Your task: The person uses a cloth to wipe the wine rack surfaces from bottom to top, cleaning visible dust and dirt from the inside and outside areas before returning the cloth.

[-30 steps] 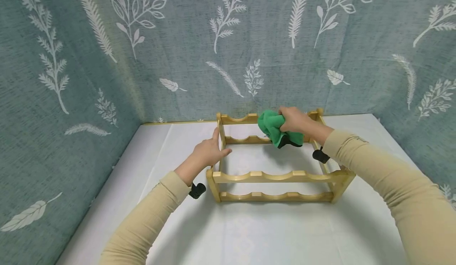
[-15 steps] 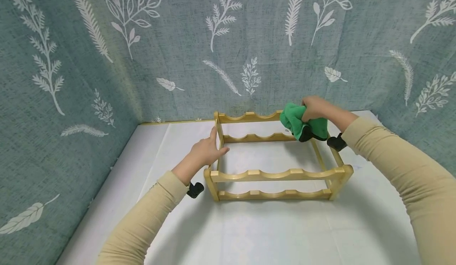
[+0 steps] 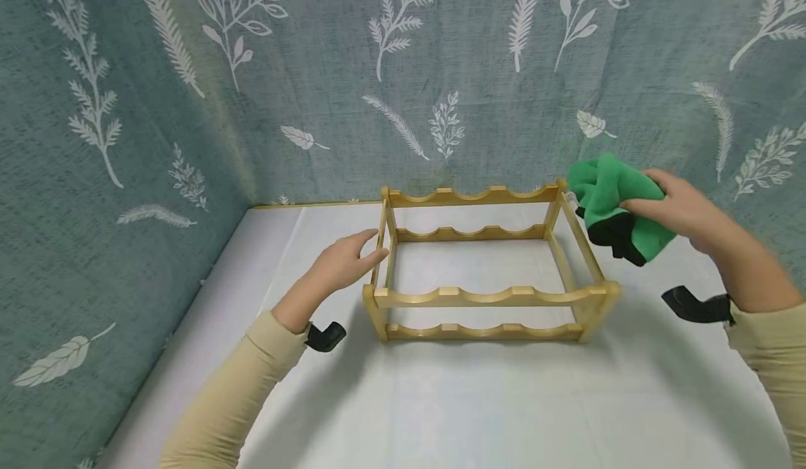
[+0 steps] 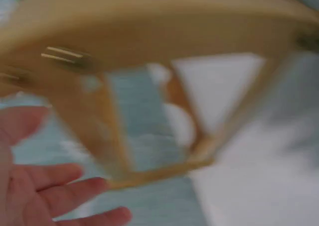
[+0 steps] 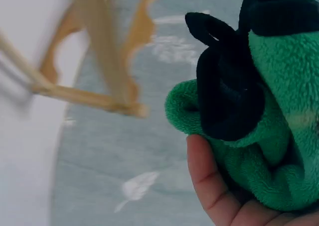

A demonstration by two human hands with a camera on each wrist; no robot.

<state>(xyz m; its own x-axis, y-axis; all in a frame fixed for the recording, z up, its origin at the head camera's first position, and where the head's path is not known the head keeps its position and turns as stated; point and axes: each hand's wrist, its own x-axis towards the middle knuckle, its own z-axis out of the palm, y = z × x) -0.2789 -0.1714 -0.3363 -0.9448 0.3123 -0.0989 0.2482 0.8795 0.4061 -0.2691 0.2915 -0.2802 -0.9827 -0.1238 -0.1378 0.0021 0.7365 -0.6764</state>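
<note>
A bunched green terry cloth (image 3: 613, 187) with black edging hangs in the air at the right back corner of a light wooden rack (image 3: 485, 298). My right hand (image 3: 689, 211) grips the cloth, thumb toward the camera. In the right wrist view the fuzzy cloth (image 5: 294, 81) fills the right side, and fingers curl under it. At the rack's left end is my left hand (image 3: 340, 262), its fingers loosely extended and holding nothing. The left wrist view has the hand (image 4: 65, 186) with spread fingers close to the blurred rack (image 4: 174, 29); whether they touch is unclear.
The two-level rack with scalloped rails stands on a white tabletop (image 3: 478, 399). Grey-green curtain cloth (image 3: 327, 77) with white leaf prints rises behind and at both sides. A black wrist mount (image 3: 695, 306) sticks out from the right wrist, another (image 3: 325, 337) from the left.
My right hand has carried the cloth rightward from over the rack to its right end. My left hand has drawn back slightly from the rack's left side, its pointing finger now less stretched.
</note>
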